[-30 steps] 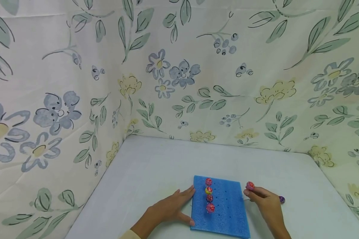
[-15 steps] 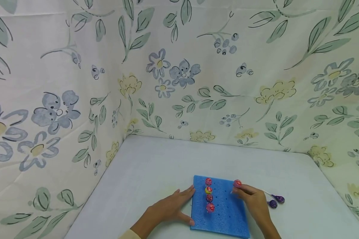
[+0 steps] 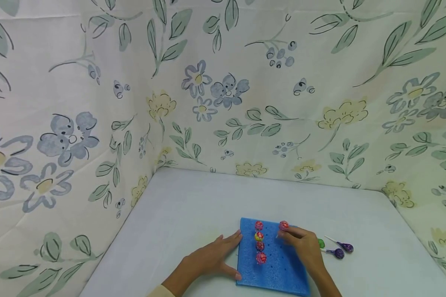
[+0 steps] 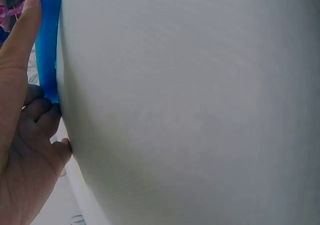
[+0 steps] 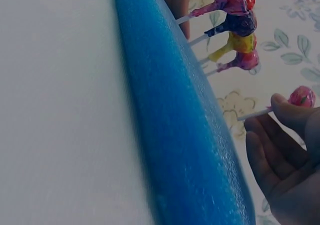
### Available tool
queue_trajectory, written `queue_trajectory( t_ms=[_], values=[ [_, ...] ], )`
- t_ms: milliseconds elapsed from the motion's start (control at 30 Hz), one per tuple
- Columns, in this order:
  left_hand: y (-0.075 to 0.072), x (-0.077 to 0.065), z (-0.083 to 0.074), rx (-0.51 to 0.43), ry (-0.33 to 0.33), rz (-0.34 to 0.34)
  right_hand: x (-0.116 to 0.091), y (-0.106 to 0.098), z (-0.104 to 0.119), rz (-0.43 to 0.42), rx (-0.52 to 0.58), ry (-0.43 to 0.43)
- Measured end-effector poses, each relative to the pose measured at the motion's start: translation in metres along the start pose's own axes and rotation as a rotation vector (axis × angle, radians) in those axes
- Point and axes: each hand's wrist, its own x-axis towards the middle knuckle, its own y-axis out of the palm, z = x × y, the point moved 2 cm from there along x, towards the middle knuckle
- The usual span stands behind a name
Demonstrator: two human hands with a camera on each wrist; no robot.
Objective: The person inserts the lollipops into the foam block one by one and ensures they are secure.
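Observation:
A blue foam board (image 3: 254, 275) with rows of small holes lies on the white table. Several wrapped lollipops stand in one column near its left side, among them a yellow one (image 3: 259, 236) and a pink one (image 3: 261, 258). My left hand (image 3: 213, 258) rests at the board's left edge, fingers and thumb spread. My right hand (image 3: 307, 247) pinches the stick of a pink-red lollipop (image 3: 283, 225) over the board's upper right part. In the right wrist view the stick's free end points at the board's face (image 5: 165, 120); whether it touches cannot be told.
Right of the board lie two purple lollipops (image 3: 339, 253) on the white table (image 3: 193, 202). A green lollipop (image 3: 321, 243) is partly hidden behind my right hand. Floral cloth (image 3: 230, 136) hangs around the table's back and sides.
My right hand has moved left with the pink-red lollipop, from beside the board to above it. The purple and green lollipops have come into sight behind it. My left hand stays put.

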Motion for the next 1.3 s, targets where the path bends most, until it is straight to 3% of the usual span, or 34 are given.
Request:
queue_trajectory(
  t_ms=[400, 900, 1300],
  values=[
    [-0.001, 0.000, -0.001, 0.019, 0.004, -0.002, 0.008, 0.015, 0.003, 0.025, 0.049, -0.052],
    [-0.002, -0.002, -0.001, -0.004, -0.003, 0.001, 0.011, 0.024, 0.004, 0.069, 0.026, -0.014],
    [-0.003, -0.002, -0.002, -0.011, -0.012, 0.006, 0.012, 0.027, 0.006, 0.090, -0.080, 0.015]
  ],
)
